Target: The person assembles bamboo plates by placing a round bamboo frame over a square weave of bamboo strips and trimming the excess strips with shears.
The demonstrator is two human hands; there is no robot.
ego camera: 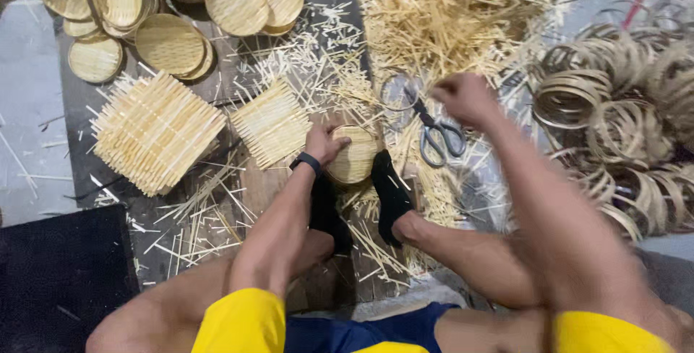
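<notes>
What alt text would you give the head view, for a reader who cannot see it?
A seated person's left hand presses a small round woven bamboo tray held between black-socked feet, while the blurred right hand is raised above scissors. Around lie bamboo splints, square woven mats, finished trays and coiled rings.

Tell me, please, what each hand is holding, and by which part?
Left hand presses the small woven bamboo tray at its left rim; right hand is raised, blurred, contents unclear.

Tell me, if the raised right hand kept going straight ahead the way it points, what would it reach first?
Probably the heap of loose bamboo sticks beyond the right hand. The scissors lie below and nearer, out of that line. The hand is blurred, so depth is uncertain.
</notes>
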